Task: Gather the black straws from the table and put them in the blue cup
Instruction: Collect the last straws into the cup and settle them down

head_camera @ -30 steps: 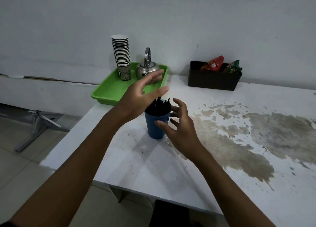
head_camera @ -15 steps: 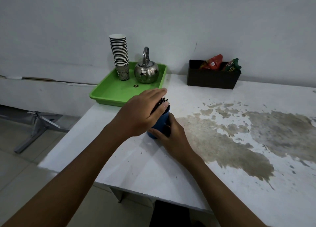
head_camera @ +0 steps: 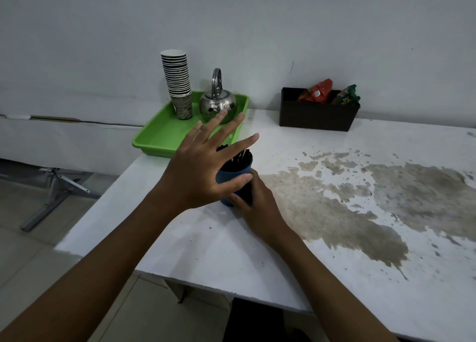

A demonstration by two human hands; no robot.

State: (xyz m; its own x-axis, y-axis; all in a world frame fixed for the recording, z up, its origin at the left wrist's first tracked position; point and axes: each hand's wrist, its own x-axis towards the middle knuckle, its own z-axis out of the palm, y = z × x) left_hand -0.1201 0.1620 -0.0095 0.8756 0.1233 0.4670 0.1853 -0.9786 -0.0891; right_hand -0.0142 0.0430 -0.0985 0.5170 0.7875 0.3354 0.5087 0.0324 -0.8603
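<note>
Small blue plastic cup (head_camera: 235, 174) of black straws (head_camera: 238, 158): right hand (head_camera: 255, 207) grips its side; left hand (head_camera: 203, 171), fingers now spread, has lifted off the top. Gathering appears complete.

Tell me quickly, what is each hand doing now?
Left hand: open, fingers spread above the straws, thumb at the blue cup.
Right hand: closed around the blue cup, holding it.

The scene is lit dimly and evenly, with a cool grey cast. Soft shadows are thrown beneath the forearms onto the white table (head_camera: 322, 140). A faint highlight is noted on the steel kettle (head_camera: 217, 104). Wide-angle bending is seen at the edges.
</note>
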